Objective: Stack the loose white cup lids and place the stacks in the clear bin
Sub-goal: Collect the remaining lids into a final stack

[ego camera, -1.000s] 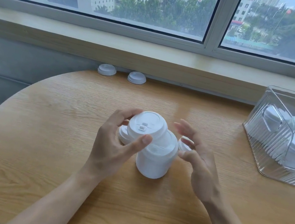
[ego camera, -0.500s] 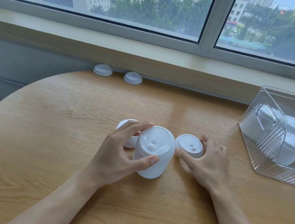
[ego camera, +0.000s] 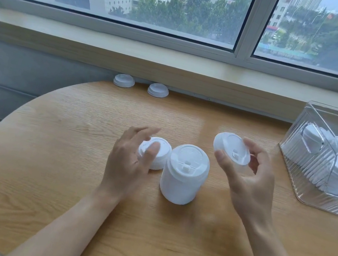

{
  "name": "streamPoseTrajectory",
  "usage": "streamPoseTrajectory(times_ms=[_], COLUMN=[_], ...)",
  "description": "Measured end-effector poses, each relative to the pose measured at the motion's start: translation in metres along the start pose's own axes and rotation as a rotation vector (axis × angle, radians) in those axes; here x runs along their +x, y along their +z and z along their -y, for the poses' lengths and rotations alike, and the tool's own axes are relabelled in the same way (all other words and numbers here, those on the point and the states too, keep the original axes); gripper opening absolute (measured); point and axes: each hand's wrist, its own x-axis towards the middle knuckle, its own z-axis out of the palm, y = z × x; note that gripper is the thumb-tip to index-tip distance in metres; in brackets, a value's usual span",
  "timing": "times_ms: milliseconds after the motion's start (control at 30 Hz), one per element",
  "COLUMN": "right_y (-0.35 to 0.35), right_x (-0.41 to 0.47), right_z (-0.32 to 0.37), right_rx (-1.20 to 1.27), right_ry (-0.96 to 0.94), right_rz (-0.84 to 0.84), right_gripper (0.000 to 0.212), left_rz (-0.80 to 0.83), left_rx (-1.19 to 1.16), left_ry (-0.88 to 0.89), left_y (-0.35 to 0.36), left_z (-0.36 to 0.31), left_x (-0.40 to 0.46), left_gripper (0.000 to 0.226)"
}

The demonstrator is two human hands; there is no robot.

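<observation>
Lid (ego camera: 232,147) in right hand (ego camera: 246,182)

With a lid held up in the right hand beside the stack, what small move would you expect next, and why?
Probably the right hand carries its lid left and sets it onto the stack. The lid is held off the table, above and right of the stack, whose top is uncovered, while the left hand reaches over another loose lid.

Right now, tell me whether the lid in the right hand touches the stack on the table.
Apart. In the head view the right hand holds the lid lifted, with bare table visible between it and the stack.
</observation>
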Motion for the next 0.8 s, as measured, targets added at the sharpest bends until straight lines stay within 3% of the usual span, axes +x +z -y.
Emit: streamPoseTrajectory(times_ms=[167, 367, 600, 800], right_y=[0.013, 0.038, 0.045, 0.05], right_x=[-0.02, -0.046, -0.047, -0.042], right_z=[0.036, 0.04, 0.031, 0.027], right_rx=[0.06, -0.084, -0.086, -0.145], right_ry=[-0.126, -0.2, -0.169, -0.186], right_rz=[0.091, 0.193, 0.154, 0.154], right_gripper=[0.066, 0.072, 0.076, 0.075], left_rz=[0.154, 0.302, 0.235, 0.147], left_rx=[0.098, 0.266, 0.1, 0.019], left_ry=[-0.204, -0.183, -0.277, -0.271], left_y=[-0.013, -0.008, -0.009, -0.008], left_z=[0.018, 0.016, 0.021, 0.025], left_x=[0.011, 0.012, 0.01, 0.009], left_gripper=[0.055, 0.081, 0.075, 0.087])
